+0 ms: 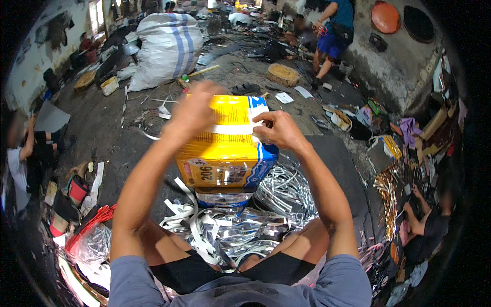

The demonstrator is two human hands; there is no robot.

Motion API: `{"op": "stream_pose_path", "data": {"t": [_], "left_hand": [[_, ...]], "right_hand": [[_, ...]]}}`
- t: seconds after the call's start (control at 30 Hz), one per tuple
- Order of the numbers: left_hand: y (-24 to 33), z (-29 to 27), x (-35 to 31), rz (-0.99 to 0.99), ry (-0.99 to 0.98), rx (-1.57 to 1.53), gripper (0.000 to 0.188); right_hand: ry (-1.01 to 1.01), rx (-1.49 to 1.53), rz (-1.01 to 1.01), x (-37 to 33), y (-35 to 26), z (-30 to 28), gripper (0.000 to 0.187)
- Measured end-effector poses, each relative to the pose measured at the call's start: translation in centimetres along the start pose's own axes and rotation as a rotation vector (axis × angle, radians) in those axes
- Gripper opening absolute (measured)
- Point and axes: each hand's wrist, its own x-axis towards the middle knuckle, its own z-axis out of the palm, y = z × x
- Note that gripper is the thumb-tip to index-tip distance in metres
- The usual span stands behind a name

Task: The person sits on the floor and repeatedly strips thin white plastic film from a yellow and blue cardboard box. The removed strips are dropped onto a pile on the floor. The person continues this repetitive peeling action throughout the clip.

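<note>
A yellow and blue box [230, 166] stands in front of me between my knees, resting on another packed bundle [225, 198]. Across its top runs a flat white strip [230, 129]. The thumb and fingers of my right hand [279, 129] are closed on the strip near its right end. My left hand [197, 112] is over the box's left side, smeared by motion, so its fingers cannot be made out. Below the box lie loose white strips [199, 230] and a coil of shiny silver strips [286, 192].
A big white sack [166, 48] with blue stripes stands far left. A round wooden block [283, 74] sits beyond the box. One person [332, 30] stands at the back right; others sit at the left [20, 163] and right [429, 225] edges. Scraps litter the floor.
</note>
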Motion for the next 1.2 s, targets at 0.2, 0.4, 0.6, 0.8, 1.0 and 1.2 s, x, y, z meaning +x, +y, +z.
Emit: {"op": "stream_pose_path", "data": {"t": [0.2, 0.4, 0.6, 0.8, 1.0, 1.2], "left_hand": [[6.4, 8.5, 1.0, -0.168, -0.128, -0.718, 0.024], [6.4, 9.3, 0.7, -0.194, -0.093, -0.736, 0.02], [7.1, 9.7, 0.7, -0.17, -0.091, -0.664, 0.023], [7.5, 8.8, 0.8, -0.256, -0.113, -0.606, 0.02], [7.2, 8.8, 0.7, -0.087, -0.095, -0.529, 0.018], [6.5, 8.8, 0.7, -0.155, -0.151, -0.742, 0.015]], "right_hand": [[0.215, 0.09, -0.026, -0.9, 0.4, 0.7, 0.031], [0.288, -0.074, -0.155, -2.8, 1.2, -0.1, 0.02], [0.284, -0.185, -0.215, -3.5, 2.0, -0.4, 0.019], [0.304, -0.256, -0.354, -3.7, 2.5, -0.6, 0.016], [0.222, -0.237, -0.423, -3.1, 3.6, -1.1, 0.015], [0.145, 0.007, -0.341, -2.6, 3.8, -1.5, 0.017]]}}
